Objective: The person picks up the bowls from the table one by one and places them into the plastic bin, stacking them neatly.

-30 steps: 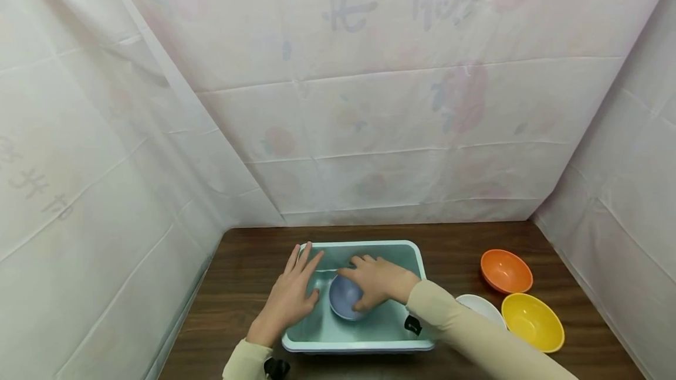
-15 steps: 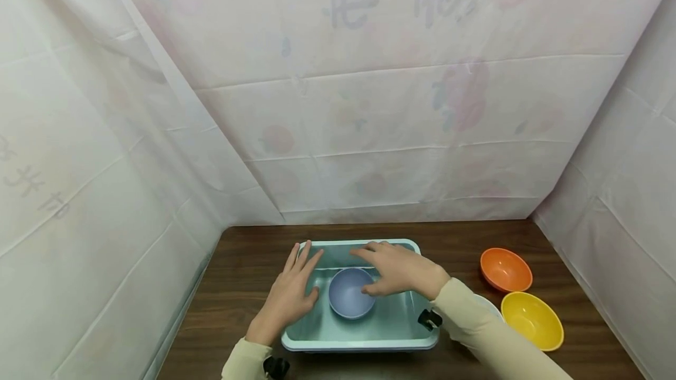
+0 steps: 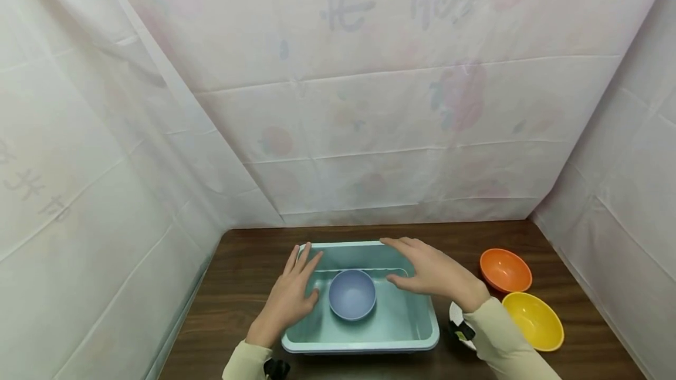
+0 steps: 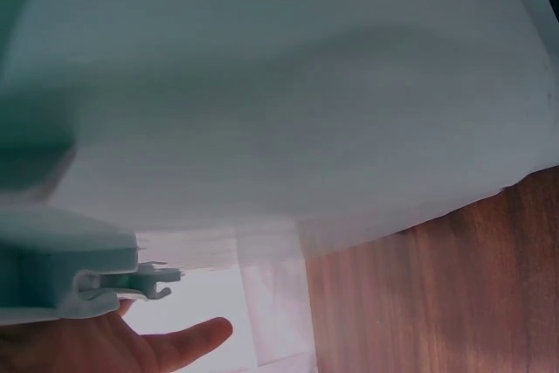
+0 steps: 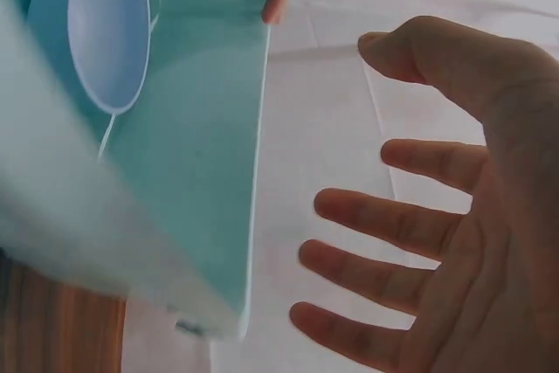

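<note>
A blue-purple bowl (image 3: 352, 295) sits upright inside the light teal plastic basin (image 3: 391, 345), a little left of its middle. My left hand (image 3: 287, 301) lies over the basin's left rim with fingers spread. In the left wrist view the basin's wall fills most of the picture, with fingers (image 4: 188, 342) below it. Above the basin's right side hovers my right hand (image 3: 435, 271), holding nothing. The right wrist view shows that hand's fingers (image 5: 376, 220) apart, with the bowl (image 5: 109, 32) beyond in the basin.
Right of the basin, an orange bowl (image 3: 506, 270) and a yellow bowl (image 3: 533, 321) stand on the dark wooden table (image 3: 253, 251). A white bowl (image 3: 458, 314) is partly hidden beneath my right wrist. White printed sheets (image 3: 369, 133) hang behind and on both sides.
My right hand has let go of the blue-purple bowl, risen, and moved right to the basin's right side. The bowl stays in the basin. My left hand has not visibly moved.
</note>
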Demonstrator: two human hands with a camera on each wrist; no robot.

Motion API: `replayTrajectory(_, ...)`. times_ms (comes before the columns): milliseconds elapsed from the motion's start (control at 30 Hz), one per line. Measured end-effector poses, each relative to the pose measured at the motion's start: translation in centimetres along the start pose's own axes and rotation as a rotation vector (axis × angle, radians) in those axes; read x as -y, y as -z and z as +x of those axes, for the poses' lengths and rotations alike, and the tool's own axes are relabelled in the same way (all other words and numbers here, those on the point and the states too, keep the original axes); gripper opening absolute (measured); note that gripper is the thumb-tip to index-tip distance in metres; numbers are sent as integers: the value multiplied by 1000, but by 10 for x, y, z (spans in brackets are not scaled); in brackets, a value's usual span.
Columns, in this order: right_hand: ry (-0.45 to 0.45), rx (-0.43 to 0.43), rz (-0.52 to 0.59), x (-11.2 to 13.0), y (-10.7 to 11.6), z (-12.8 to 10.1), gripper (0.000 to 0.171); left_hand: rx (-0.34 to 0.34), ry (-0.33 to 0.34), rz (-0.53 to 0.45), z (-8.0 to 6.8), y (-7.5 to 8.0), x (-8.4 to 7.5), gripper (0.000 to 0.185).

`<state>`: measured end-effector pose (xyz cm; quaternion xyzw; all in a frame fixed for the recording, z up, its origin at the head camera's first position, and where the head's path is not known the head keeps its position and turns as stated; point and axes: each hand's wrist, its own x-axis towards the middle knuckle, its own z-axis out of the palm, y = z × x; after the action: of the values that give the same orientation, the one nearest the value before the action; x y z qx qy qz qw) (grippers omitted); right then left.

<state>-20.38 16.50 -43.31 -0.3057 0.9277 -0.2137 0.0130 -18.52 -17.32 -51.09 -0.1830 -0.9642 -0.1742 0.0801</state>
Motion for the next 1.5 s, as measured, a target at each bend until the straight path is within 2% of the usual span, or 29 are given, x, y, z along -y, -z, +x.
replayTrajectory(233, -17, -175, -37, -24, 2, -25, 70, -21, -19, -16, 1, 1, 0, 78)
replayTrajectory(467, 34, -391, -107, -56, -2, -48, 68, -2, -6, -11, 2, 2, 0, 78)
replayTrajectory(767, 89, -522, -137, -90, -1, -61, 72, 10, 12, -27, 4, 2, 0, 78)
replayTrajectory(933, 51, -555, -136, -113, -6, -69, 74, 21, 15, -26, 4, 2, 0, 77)
replayTrajectory(1100, -63, -554, -149, -133, -12, -79, 75, 27, 19, -21, 3, 1, 0, 77)
replayTrajectory(1400, -242, -462, -143, -161, -17, -92, 82, 21, 20, -32, 4, 3, -1, 77)
replayTrajectory(1500, -304, -406, -127, -169, -17, -97, 87, 25, 25, -35, 4, 2, -1, 78)
